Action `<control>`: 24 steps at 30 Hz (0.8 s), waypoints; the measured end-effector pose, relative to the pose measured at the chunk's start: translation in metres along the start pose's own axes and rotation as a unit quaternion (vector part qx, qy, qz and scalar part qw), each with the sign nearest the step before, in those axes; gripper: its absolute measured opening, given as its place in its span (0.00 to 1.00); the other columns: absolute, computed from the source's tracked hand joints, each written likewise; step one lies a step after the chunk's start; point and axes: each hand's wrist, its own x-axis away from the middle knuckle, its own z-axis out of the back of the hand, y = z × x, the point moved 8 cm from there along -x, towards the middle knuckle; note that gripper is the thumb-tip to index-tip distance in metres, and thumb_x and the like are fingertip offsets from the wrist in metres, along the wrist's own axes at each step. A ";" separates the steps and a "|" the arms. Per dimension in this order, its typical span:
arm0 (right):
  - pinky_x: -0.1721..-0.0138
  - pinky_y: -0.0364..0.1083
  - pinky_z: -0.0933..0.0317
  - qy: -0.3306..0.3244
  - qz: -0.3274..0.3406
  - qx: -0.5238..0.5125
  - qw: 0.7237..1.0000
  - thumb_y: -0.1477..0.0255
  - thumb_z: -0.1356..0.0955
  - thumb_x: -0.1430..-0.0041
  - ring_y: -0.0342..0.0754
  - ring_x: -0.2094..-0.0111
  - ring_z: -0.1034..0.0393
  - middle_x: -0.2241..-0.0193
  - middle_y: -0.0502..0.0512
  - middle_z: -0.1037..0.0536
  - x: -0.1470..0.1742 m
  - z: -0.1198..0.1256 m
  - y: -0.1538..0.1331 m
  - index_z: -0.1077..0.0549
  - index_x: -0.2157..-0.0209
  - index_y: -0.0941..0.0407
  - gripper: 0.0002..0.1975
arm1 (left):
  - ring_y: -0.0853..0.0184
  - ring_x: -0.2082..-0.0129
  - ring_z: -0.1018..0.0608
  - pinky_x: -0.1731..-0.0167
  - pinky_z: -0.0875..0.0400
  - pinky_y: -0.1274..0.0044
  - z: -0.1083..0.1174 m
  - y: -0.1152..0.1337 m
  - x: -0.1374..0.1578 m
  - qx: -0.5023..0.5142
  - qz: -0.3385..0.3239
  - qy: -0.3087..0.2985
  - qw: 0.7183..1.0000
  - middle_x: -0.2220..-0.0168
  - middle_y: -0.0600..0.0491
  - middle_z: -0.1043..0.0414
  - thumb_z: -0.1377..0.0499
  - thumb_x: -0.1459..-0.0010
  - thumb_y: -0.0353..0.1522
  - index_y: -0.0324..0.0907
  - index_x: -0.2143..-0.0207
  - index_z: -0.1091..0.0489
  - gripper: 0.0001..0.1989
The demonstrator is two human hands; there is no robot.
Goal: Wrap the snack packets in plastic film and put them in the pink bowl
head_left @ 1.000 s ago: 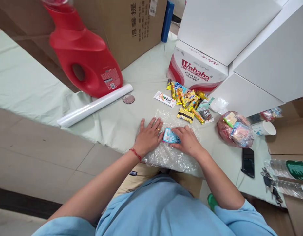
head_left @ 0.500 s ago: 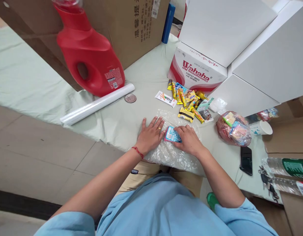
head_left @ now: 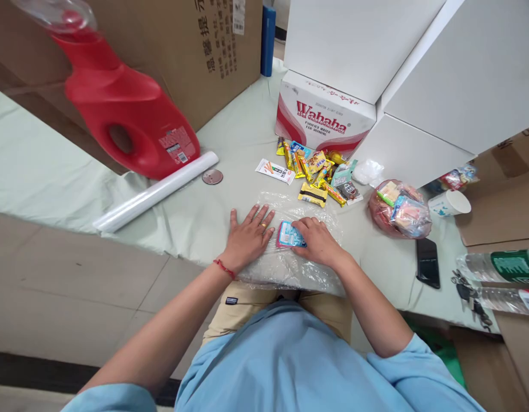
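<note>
My left hand lies flat with fingers spread, pressing on the left side of a sheet of clear plastic film. A small blue and pink snack packet rests on the film, just right of my left fingertips. My right hand has thumb and fingers closed round the packet's right end. Beyond the film is a pile of small wrapped snacks, mostly yellow. A white snack packet lies to the left of that pile.
A roll of plastic film lies before a red detergent jug, near a round disc. A Wahaha carton stands at the back. On the right are a bagged snack bundle, paper cup, phone, keys and bottles.
The camera view has shifted, so the whole scene sits further left. Both hands keep nearly the same places on the film and packet.
</note>
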 end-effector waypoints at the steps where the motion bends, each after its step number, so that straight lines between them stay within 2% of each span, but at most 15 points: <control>1: 0.43 0.57 0.40 -0.001 0.000 -0.001 1.000 0.65 0.26 0.36 0.61 0.43 0.35 0.43 0.65 0.27 0.000 0.000 0.000 0.33 0.35 0.55 0.31 | 0.51 0.24 0.42 0.30 0.63 0.36 0.001 0.000 0.001 -0.003 0.001 -0.001 1.000 0.24 0.47 0.46 0.59 0.24 0.42 0.52 0.25 0.44 0.29; 5: 0.43 0.58 0.40 -0.006 0.002 -0.006 1.000 0.66 0.25 0.37 0.62 0.43 0.35 0.42 0.65 0.27 0.001 0.002 -0.002 0.32 0.35 0.55 0.31 | 0.53 0.25 0.40 0.29 0.57 0.41 0.004 -0.007 0.004 -0.012 0.005 -0.004 1.000 0.23 0.45 0.50 0.60 0.24 0.42 0.50 0.26 0.43 0.29; 9: 0.41 0.60 0.39 -0.003 -0.001 -0.014 1.000 0.64 0.24 0.36 0.63 0.41 0.35 0.40 0.66 0.28 0.001 0.001 -0.002 0.32 0.35 0.55 0.32 | 0.52 0.25 0.39 0.28 0.54 0.44 0.007 -0.017 0.006 -0.006 0.005 -0.003 1.000 0.23 0.43 0.50 0.60 0.24 0.41 0.48 0.26 0.42 0.29; 12: 0.39 0.64 0.39 0.031 0.013 -0.045 0.998 0.60 0.24 0.36 0.66 0.37 0.37 0.32 0.68 0.35 0.011 0.005 0.005 0.35 0.32 0.54 0.35 | 0.51 0.24 0.42 0.29 0.47 0.47 0.018 -0.029 0.016 0.027 0.019 0.041 0.999 0.22 0.40 0.52 0.57 0.25 0.40 0.45 0.26 0.43 0.29; 13: 0.38 0.65 0.39 0.058 0.028 -0.066 0.996 0.58 0.25 0.35 0.67 0.36 0.37 0.31 0.69 0.37 0.019 0.008 0.008 0.35 0.32 0.53 0.36 | 0.51 0.24 0.42 0.29 0.46 0.49 0.024 -0.030 0.022 0.042 0.002 0.058 0.997 0.23 0.41 0.50 0.55 0.26 0.39 0.45 0.26 0.44 0.29; 15: 0.37 0.64 0.38 0.121 0.073 -0.120 0.983 0.57 0.27 0.32 0.64 0.35 0.37 0.32 0.68 0.35 0.043 0.016 0.013 0.37 0.31 0.52 0.33 | 0.55 0.26 0.38 0.28 0.44 0.53 0.033 -0.026 0.042 0.078 -0.073 0.070 0.992 0.24 0.43 0.44 0.53 0.28 0.33 0.47 0.24 0.47 0.31; 18: 0.37 0.62 0.35 0.171 0.120 -0.186 0.960 0.56 0.30 0.30 0.61 0.36 0.34 0.36 0.66 0.30 0.093 0.011 0.021 0.41 0.29 0.49 0.34 | 0.58 0.29 0.32 0.28 0.40 0.60 0.032 -0.014 0.083 0.128 -0.195 0.010 0.972 0.26 0.46 0.39 0.49 0.32 0.30 0.49 0.22 0.56 0.39; 21: 0.38 0.63 0.33 0.168 0.099 -0.192 0.962 0.53 0.27 0.34 0.63 0.35 0.35 0.34 0.67 0.32 0.134 -0.018 0.023 0.43 0.28 0.49 0.40 | 0.55 0.28 0.34 0.27 0.45 0.56 0.020 -0.011 0.114 0.098 -0.232 -0.030 0.967 0.25 0.45 0.42 0.43 0.33 0.32 0.50 0.24 0.48 0.37; 24: 0.41 0.64 0.31 0.194 0.057 -0.159 0.966 0.65 0.29 0.29 0.62 0.37 0.33 0.36 0.66 0.30 0.155 -0.046 0.020 0.35 0.32 0.49 0.27 | 0.58 0.29 0.32 0.27 0.45 0.57 0.011 -0.015 0.121 0.075 -0.223 -0.003 0.972 0.29 0.48 0.35 0.44 0.31 0.30 0.51 0.32 0.34 0.26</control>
